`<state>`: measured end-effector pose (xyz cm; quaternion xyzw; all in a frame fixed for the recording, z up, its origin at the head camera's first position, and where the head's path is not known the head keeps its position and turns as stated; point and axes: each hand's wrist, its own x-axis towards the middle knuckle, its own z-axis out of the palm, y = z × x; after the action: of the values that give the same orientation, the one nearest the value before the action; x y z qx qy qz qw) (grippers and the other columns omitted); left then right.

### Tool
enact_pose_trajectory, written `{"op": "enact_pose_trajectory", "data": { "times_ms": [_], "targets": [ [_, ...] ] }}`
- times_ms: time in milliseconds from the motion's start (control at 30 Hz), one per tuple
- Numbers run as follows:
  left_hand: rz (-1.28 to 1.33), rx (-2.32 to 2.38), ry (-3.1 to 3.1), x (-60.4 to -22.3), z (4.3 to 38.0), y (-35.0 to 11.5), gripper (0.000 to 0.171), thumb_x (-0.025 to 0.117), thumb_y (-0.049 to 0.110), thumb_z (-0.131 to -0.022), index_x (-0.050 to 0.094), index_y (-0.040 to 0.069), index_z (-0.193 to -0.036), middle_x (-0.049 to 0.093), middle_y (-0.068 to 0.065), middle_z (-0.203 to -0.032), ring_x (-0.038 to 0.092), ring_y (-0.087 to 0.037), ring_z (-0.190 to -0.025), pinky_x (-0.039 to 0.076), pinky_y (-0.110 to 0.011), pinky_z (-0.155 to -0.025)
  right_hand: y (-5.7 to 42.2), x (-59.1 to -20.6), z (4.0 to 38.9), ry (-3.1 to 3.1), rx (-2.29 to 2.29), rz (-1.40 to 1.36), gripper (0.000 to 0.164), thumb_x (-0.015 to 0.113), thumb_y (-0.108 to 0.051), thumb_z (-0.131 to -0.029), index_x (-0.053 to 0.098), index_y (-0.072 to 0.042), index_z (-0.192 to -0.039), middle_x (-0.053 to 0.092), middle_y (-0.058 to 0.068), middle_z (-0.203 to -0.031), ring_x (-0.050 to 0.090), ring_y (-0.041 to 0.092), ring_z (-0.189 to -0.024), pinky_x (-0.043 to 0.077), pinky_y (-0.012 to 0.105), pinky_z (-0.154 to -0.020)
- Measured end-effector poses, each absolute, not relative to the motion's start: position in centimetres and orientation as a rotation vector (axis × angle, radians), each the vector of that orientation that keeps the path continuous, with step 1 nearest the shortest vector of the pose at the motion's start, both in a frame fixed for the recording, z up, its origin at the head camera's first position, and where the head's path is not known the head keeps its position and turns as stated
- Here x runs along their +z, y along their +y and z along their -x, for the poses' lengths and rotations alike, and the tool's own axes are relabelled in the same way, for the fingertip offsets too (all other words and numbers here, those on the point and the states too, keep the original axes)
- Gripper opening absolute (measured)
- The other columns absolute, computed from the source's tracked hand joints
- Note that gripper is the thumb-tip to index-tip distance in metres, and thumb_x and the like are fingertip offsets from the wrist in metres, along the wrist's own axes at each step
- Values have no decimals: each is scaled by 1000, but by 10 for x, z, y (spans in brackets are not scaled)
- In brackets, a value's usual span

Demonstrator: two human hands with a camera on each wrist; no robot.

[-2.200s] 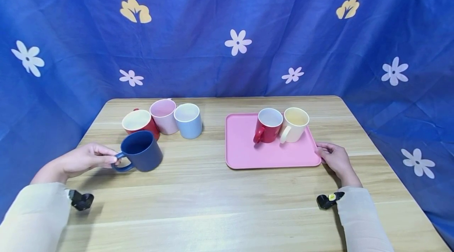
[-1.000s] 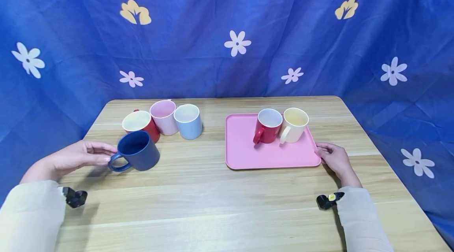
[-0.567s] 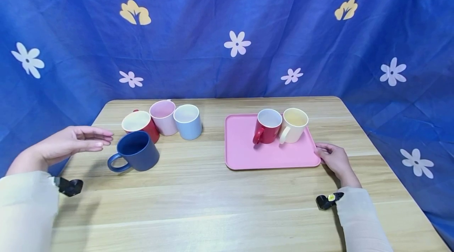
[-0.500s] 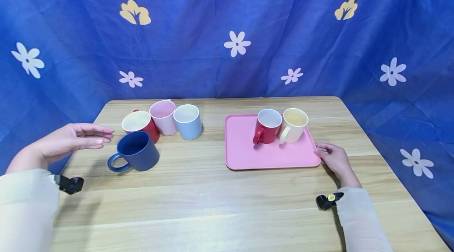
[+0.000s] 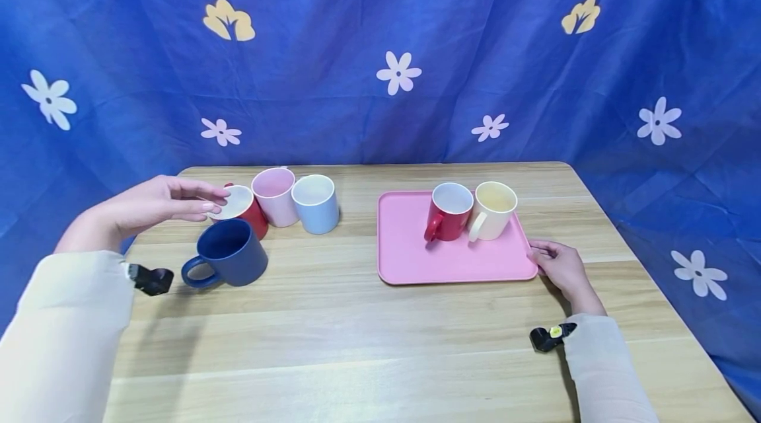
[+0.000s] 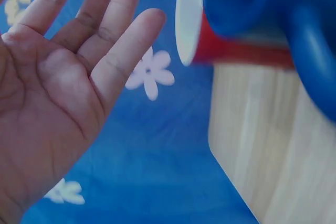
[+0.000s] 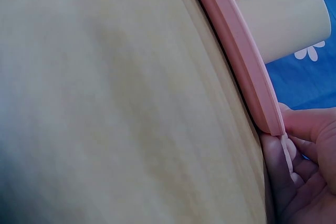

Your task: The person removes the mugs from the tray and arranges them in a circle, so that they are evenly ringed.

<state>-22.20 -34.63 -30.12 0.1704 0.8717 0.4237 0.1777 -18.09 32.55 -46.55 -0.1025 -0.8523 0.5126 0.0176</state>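
My left hand (image 5: 157, 205) hovers holding nothing, its fingers extended over the red mug with a white inside (image 5: 240, 201) and partly covering its rim. Just below it, the navy mug (image 5: 238, 261) stands upright with its handle pointing left. The left wrist view shows the bare palm (image 6: 47, 93) beside the navy mug (image 6: 310, 51). At the other side, my right hand (image 5: 561, 271) pinches the right edge of the pink tray (image 5: 404, 264), thumb and fingers on either side of the rim. On the tray stand a red mug (image 5: 453, 221) and a cream mug (image 5: 496, 218), handles toward me.
A pink mug (image 5: 278, 201) and a light blue mug (image 5: 316, 208) stand close together right of the red mug at the back left. The wooden table (image 5: 333, 344) ends at a blue flowered curtain (image 5: 333, 46) behind.
My left hand has let go of the navy mug's handle, drawn back left and up, then moved right over the red mug behind it. The right hand and tray have stayed put.
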Motion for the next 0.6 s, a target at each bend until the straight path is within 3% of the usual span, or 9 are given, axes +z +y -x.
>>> {"op": "enact_pose_trajectory", "data": {
  "times_ms": [267,333,600],
  "targets": [
    [-554,1102,2522,-285,235,-297,41,61,20,-94,56,0,-129,61,-13,-123,59,-8,-103,49,-25,-83,326,-466,181,-2646,1600,301,39,58,-11,-95,53,12,-126,64,22,-108,57,-5,-75,53,19,-65],
    [-558,1099,2516,-284,238,-285,40,62,21,-93,58,2,-129,60,-12,-123,58,-8,-104,48,-25,-84,326,-466,181,-2643,1605,299,38,58,-10,-95,53,12,-126,64,22,-108,58,-5,-75,53,19,-65],
    [-653,1141,2389,-287,247,-239,41,62,24,-93,58,1,-128,55,-18,-129,52,-18,-111,45,-29,-91,326,-466,183,-2650,1594,336,38,59,-11,-95,54,11,-125,66,16,-103,58,-4,-73,53,19,-64]
  ]
}}
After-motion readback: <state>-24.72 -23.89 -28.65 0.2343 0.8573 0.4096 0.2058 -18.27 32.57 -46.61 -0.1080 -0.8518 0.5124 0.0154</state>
